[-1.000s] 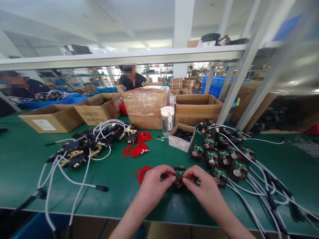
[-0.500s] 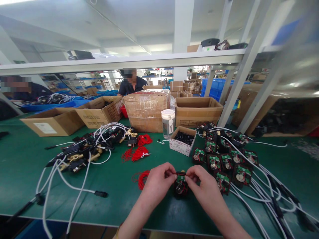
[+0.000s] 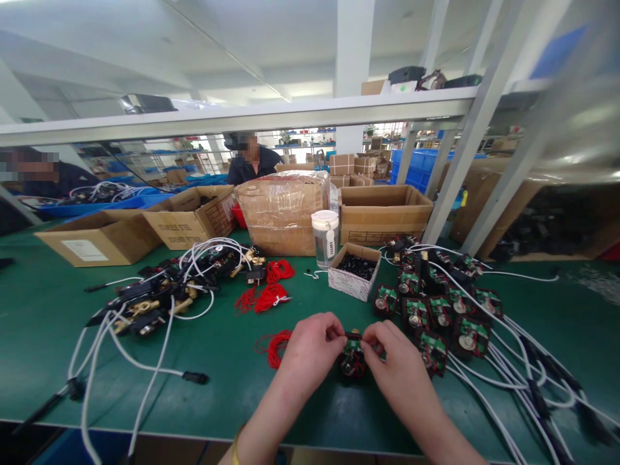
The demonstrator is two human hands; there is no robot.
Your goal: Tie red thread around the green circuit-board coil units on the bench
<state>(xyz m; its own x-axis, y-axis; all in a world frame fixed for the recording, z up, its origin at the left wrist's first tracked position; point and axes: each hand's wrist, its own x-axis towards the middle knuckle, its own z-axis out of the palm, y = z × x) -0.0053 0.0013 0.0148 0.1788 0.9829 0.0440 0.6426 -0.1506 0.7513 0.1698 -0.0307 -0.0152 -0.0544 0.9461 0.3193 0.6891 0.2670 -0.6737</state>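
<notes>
A small black housing with a green circuit board (image 3: pixel 352 363) and a round metal part lies on the table between my hands. My left hand (image 3: pixel 312 345) pinches at its upper left corner, thumb and forefinger pressed together. At the upper right corner my right hand (image 3: pixel 390 349) is closed in the same kind of pinch. The fingers hide whatever is between their tips. Just left of my left hand is a bundle of red wire (image 3: pixel 277 349). More open housings with green boards (image 3: pixel 467 339) are grouped right of my right hand, with white cables running from them.
Left is a heap of black units with brass fittings (image 3: pixel 150 307) and white cables. Further back stand a small box of black parts (image 3: pixel 353 287), a lidded cup (image 3: pixel 325 240), red wire bundles (image 3: pixel 271 297) and cardboard boxes (image 3: pixel 285 219). Two people are beyond a metal rail (image 3: pixel 242 123).
The view has shifted slightly. Both hands stay pinched at the housing's top corners, with only slight finger movement; the left wrist shows a little more.
</notes>
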